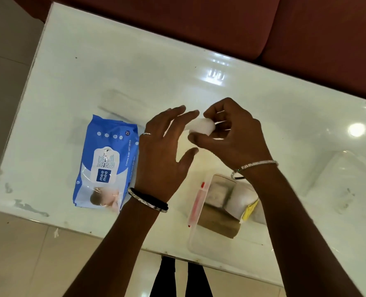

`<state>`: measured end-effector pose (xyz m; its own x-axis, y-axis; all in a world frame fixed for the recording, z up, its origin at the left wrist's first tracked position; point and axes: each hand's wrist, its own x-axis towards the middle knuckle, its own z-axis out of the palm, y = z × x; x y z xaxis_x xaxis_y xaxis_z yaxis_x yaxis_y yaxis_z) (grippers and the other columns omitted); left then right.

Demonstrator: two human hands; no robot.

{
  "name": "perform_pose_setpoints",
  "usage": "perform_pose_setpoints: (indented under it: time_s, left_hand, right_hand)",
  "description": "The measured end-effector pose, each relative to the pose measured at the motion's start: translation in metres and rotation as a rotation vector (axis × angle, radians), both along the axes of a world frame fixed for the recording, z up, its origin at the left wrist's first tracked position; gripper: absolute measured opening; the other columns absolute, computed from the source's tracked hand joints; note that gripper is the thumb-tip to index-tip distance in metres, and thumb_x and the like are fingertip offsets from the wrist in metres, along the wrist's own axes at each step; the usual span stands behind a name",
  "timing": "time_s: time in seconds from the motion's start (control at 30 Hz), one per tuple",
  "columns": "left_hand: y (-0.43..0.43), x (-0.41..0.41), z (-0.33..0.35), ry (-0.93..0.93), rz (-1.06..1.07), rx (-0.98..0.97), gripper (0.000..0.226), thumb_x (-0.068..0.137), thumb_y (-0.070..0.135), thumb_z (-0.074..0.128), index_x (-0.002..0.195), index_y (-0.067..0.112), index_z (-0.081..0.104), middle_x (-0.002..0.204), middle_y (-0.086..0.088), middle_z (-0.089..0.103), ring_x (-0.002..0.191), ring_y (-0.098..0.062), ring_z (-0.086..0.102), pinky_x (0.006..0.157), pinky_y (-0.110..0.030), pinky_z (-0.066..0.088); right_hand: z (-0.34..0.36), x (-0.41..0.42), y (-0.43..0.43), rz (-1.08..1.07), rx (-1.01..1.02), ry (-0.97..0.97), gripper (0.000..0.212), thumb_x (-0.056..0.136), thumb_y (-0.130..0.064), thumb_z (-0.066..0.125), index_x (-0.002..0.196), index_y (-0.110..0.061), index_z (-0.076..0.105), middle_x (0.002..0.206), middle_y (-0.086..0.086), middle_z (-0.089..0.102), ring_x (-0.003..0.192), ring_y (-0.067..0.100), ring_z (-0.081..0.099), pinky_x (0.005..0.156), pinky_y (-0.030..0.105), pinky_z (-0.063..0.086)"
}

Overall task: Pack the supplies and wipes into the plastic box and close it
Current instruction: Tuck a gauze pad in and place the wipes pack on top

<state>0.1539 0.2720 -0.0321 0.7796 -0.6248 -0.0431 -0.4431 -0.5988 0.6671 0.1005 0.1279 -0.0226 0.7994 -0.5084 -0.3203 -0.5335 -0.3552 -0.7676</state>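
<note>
Fingers (201, 141) of the right hand (231, 133) pinch a white roll (201, 127); left hand (162, 151) spread open (steady it, then lower it into the plastic box (193, 239)).

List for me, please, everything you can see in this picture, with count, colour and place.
wipes pack: one, blue and white, flat on table, left
plastic box: one, clear, open, near table edge, holding brown and white supplies
lid: one, clear, on table, right
white roll: one, held above table
table: one, glossy white
sofa: one, dark red, beyond table
left hand: open, beside roll
right hand: grip on roll
</note>
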Motion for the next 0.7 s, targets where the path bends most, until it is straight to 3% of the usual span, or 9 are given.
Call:
perform_pose_setpoints:
  time_s: [0.1, 0.2, 0.33, 0.37, 0.47, 0.6, 0.7]
  left_hand:
    - [-0.002, -0.009, 0.014, -0.051, -0.023, -0.068, 0.043, 0.081, 0.021, 0.071, 0.122, 0.009, 0.064, 0.125, -0.009, 0.066, 0.125, -0.03, 0.054, 0.098, -0.05, 0.046]
    - [-0.002, -0.021, 0.031, -0.062, -0.013, -0.133, 0.031, 0.084, 0.02, 0.067, 0.112, 0.006, 0.07, 0.111, -0.009, 0.073, 0.109, -0.026, 0.064, 0.089, -0.045, 0.051]
    - [-0.001, -0.034, 0.051, 0.058, 0.052, -0.242, 0.028, 0.085, 0.02, 0.069, 0.109, 0.007, 0.069, 0.097, 0.001, 0.073, 0.086, -0.009, 0.065, 0.076, -0.007, 0.043]
    - [0.0, -0.036, 0.053, 0.134, 0.078, -0.285, 0.028, 0.085, 0.021, 0.07, 0.11, 0.008, 0.068, 0.097, 0.001, 0.073, 0.087, -0.007, 0.066, 0.078, -0.007, 0.045]
    - [0.002, -0.041, 0.057, 0.444, 0.149, -0.429, 0.029, 0.083, 0.019, 0.072, 0.11, 0.012, 0.066, 0.102, -0.001, 0.073, 0.095, -0.014, 0.069, 0.087, -0.025, 0.056]
    - [0.003, -0.047, 0.06, 0.685, 0.108, -0.475, 0.032, 0.079, 0.022, 0.072, 0.109, 0.015, 0.066, 0.101, -0.003, 0.074, 0.095, -0.017, 0.072, 0.083, -0.029, 0.059]
    - [0.008, -0.052, 0.064, 0.776, 0.093, -0.468, 0.032, 0.077, 0.019, 0.074, 0.108, 0.015, 0.068, 0.094, -0.005, 0.075, 0.089, -0.018, 0.073, 0.08, -0.029, 0.06]
  right_hand:
    - [0.022, -0.019, 0.006, -0.074, 0.058, -0.017, 0.047, 0.061, -0.043, 0.087, 0.096, -0.023, 0.063, 0.085, -0.012, 0.071, 0.069, 0.007, 0.07, 0.066, 0.018, 0.058]
    - [0.04, -0.036, 0.011, -0.144, 0.136, -0.067, 0.045, 0.061, -0.047, 0.087, 0.092, -0.022, 0.065, 0.085, -0.009, 0.072, 0.071, 0.009, 0.07, 0.068, 0.026, 0.06]
    - [0.055, -0.055, 0.009, -0.19, 0.244, -0.154, 0.045, 0.064, -0.053, 0.081, 0.097, -0.025, 0.069, 0.093, -0.011, 0.073, 0.085, 0.006, 0.069, 0.069, 0.021, 0.058]
    - [0.055, -0.06, 0.008, -0.198, 0.295, -0.181, 0.04, 0.07, -0.047, 0.08, 0.101, -0.025, 0.069, 0.097, -0.011, 0.073, 0.09, 0.005, 0.069, 0.07, 0.018, 0.057]
    - [0.056, -0.071, 0.005, -0.23, 0.495, -0.259, 0.035, 0.082, -0.029, 0.074, 0.115, -0.018, 0.068, 0.112, -0.004, 0.073, 0.103, 0.008, 0.068, 0.078, 0.015, 0.053]
    - [0.058, -0.08, 0.007, -0.225, 0.641, -0.283, 0.036, 0.085, -0.028, 0.068, 0.116, -0.01, 0.069, 0.105, 0.011, 0.076, 0.104, 0.026, 0.071, 0.092, 0.035, 0.056]
    - [0.062, -0.085, 0.01, -0.237, 0.617, -0.275, 0.033, 0.082, -0.026, 0.07, 0.107, -0.004, 0.072, 0.1, 0.014, 0.077, 0.096, 0.026, 0.074, 0.089, 0.041, 0.058]
